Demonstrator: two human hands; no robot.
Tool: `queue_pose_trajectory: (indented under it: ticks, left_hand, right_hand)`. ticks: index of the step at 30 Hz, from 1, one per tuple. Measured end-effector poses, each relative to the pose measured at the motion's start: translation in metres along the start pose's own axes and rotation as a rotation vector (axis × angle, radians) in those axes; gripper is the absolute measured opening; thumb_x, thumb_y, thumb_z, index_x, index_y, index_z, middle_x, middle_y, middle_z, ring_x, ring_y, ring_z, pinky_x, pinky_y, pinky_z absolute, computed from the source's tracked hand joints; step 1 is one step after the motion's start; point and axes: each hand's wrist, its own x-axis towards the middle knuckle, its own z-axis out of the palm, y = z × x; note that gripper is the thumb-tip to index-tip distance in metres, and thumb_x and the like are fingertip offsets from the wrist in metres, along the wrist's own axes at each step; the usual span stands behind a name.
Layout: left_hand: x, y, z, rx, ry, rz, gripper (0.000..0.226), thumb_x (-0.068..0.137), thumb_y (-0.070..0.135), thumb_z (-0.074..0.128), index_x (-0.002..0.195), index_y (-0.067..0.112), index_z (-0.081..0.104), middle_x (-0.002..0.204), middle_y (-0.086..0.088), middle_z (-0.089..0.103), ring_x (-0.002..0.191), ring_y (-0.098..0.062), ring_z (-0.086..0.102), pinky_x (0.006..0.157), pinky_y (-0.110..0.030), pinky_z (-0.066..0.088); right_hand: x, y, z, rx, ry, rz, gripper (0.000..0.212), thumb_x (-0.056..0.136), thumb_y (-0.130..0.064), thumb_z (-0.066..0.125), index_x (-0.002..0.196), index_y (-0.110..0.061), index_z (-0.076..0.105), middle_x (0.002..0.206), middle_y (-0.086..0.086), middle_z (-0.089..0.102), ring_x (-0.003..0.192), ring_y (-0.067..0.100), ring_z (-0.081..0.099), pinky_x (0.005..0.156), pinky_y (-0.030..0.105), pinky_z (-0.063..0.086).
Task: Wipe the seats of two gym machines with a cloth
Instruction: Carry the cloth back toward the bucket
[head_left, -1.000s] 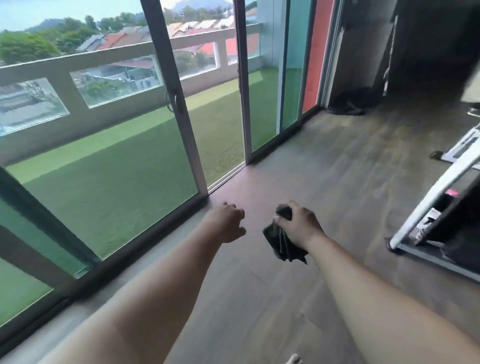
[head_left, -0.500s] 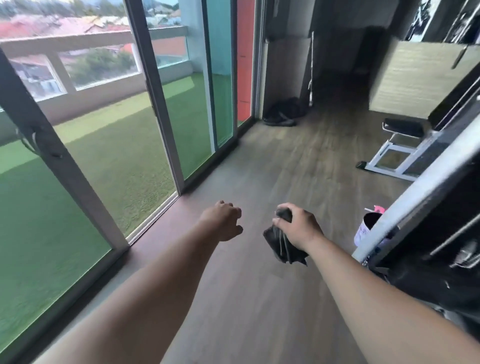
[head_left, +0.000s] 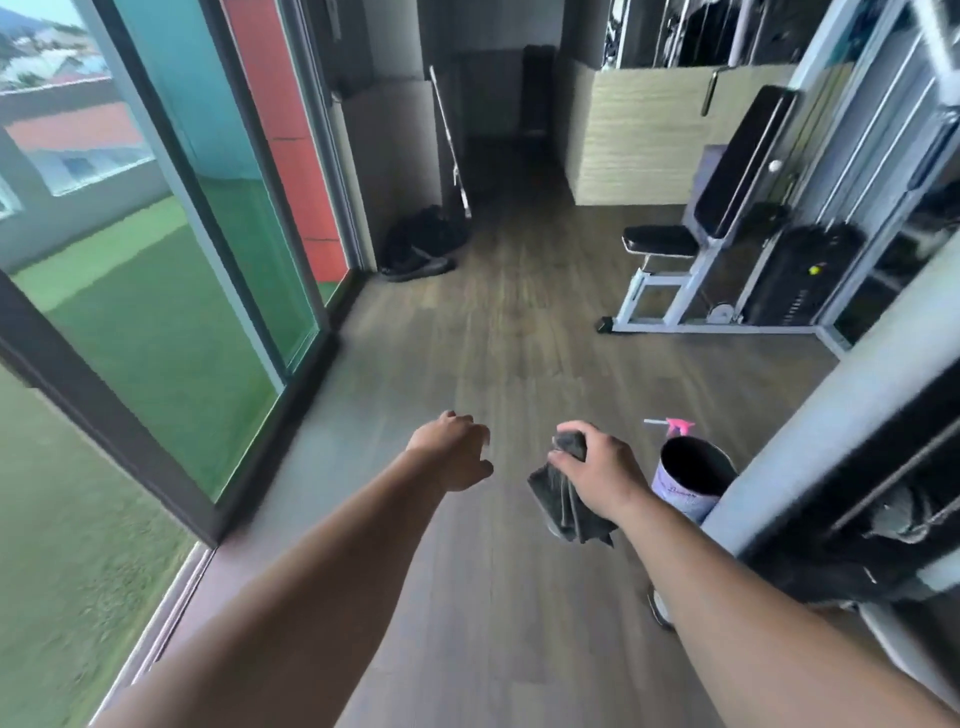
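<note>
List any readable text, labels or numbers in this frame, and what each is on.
Nothing can be read with confidence.
On the lavender container: one line of cursive script, too blurred to read.
On the weight stack: rows of pale marks and a yellow sticker, too small to read.
On the cloth: no print visible.

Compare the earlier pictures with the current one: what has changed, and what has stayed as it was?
The view has swung right, from the glass doors into the room: a black machine seat, a container and a pink spray bottle have come into view. Nothing was taken up or let go. The right hand still grips the dark cloth; the left hand stays loosely curled and empty.
</note>
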Motion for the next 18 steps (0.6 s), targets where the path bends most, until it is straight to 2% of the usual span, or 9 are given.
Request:
queue_pose_trajectory:
  ticks: [5, 10, 15, 18]
  left_hand:
    - [0.137, 0.003, -0.023, 0.046, -0.016, 0.124, 0.048, 0.097, 0.044, 0.061, 0.141, 0.026, 0.060, 0.137, -0.006, 0.061, 0.133, -0.028, 0.051, 0.096, -0.039, 0.051]
    - [0.269, 0.021, -0.043, 0.056, -0.044, 0.205, 0.048, 0.097, 0.046, 0.060, 0.141, 0.028, 0.058, 0.140, -0.005, 0.059, 0.134, -0.027, 0.049, 0.096, -0.039, 0.050]
    - [0.390, 0.054, -0.080, 0.036, -0.033, 0.280, 0.046, 0.097, 0.047, 0.061, 0.139, 0.030, 0.060, 0.137, -0.003, 0.060, 0.134, -0.025, 0.050, 0.095, -0.036, 0.048]
    - [0.448, 0.077, -0.094, 0.020, -0.037, 0.329, 0.045, 0.095, 0.050, 0.062, 0.137, 0.032, 0.061, 0.135, -0.001, 0.060, 0.133, -0.024, 0.050, 0.092, -0.034, 0.047]
  right_hand:
    - [0.108, 0.026, -0.022, 0.052, 0.104, 0.100, 0.035, 0.088, -0.032, 0.073, 0.121, -0.026, 0.065, 0.111, -0.002, 0.071, 0.098, 0.015, 0.061, 0.080, 0.021, 0.037]
    - [0.216, 0.055, -0.060, 0.039, 0.188, 0.154, 0.037, 0.088, -0.030, 0.073, 0.123, -0.023, 0.065, 0.113, 0.000, 0.073, 0.108, 0.020, 0.065, 0.078, 0.020, 0.036]
    - [0.310, 0.071, -0.121, 0.033, 0.309, 0.202, 0.035, 0.086, -0.030, 0.074, 0.120, -0.025, 0.065, 0.119, 0.000, 0.069, 0.110, 0.022, 0.063, 0.085, 0.022, 0.040]
    - [0.346, 0.081, -0.150, 0.044, 0.362, 0.225, 0.033, 0.086, -0.029, 0.073, 0.118, -0.026, 0.066, 0.113, -0.002, 0.071, 0.107, 0.021, 0.064, 0.082, 0.021, 0.039]
